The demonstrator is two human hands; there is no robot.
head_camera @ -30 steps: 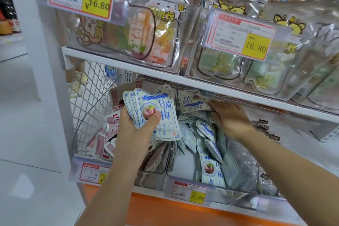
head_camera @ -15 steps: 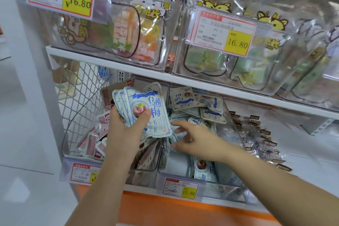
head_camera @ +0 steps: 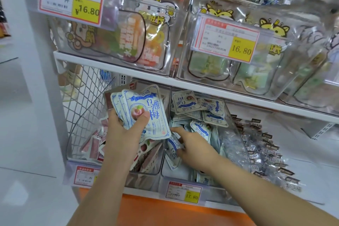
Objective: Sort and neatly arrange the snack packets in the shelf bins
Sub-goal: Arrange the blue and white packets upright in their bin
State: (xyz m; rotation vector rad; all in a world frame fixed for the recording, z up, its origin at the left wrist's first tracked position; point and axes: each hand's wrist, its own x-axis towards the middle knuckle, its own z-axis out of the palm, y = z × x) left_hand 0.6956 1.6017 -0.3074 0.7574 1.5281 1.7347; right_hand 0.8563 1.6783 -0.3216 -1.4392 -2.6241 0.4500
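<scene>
My left hand (head_camera: 124,132) grips a fanned stack of white-and-blue plum snack packets (head_camera: 146,113), thumb across the front one, above the left clear bin (head_camera: 157,167). That bin holds reddish-brown packets (head_camera: 95,145). My right hand (head_camera: 194,147) reaches into the middle clear bin (head_camera: 236,134), index finger extended, its fingers pinching a white-and-blue packet (head_camera: 173,146) near the bin's left wall. Several more of the same packets (head_camera: 207,112) lie loose and jumbled in the back of that bin.
A right-hand bin holds dark-labelled clear packets (head_camera: 266,150). Price tags (head_camera: 183,192) hang on the bin fronts. The white shelf board (head_camera: 201,90) above carries bins of large clear pouches (head_camera: 132,40). A wire mesh panel (head_camera: 82,97) closes the left side.
My right hand came from the back of the middle bin toward its front left and took hold of a packet there. My left hand keeps the same stack, nearly still.
</scene>
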